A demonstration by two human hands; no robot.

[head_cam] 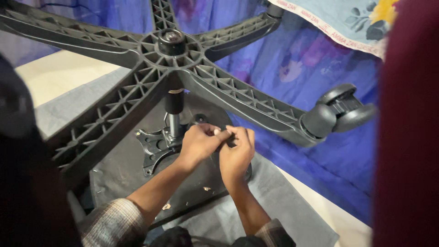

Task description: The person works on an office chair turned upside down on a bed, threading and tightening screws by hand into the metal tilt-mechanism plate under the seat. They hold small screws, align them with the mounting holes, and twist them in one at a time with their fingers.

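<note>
Chair base — a black, five-armed plastic star with ribbed undersides — stood highest and filled most of the view, since the whole chair lay upside down with its seat underside flat on a grey cloth over a pale floor. From the hub of the star a metal column ran down to a black mounting plate fixed to the seat. One arm ended in a double black wheel at the right; the far arms ran toward a blue patterned sheet hanging behind.

Both hands met just right of the column, directly under one arm of the star. The left hand was curled nearly closed, fingertips pinched together; the right hand was bent in against it, fingers pressed to the same spot. Between them something small and pale showed — whether it was a screw, a clip or only a fingernail could not be told, nor which hand truly had hold of it.

The likely trouble from here was a small part slipping from that pinch and dropping onto the dark seat, where it would be hard to find. The raised base was top-heavy too, and a sideways tug on the column could well tip it onto the wrists.
</note>
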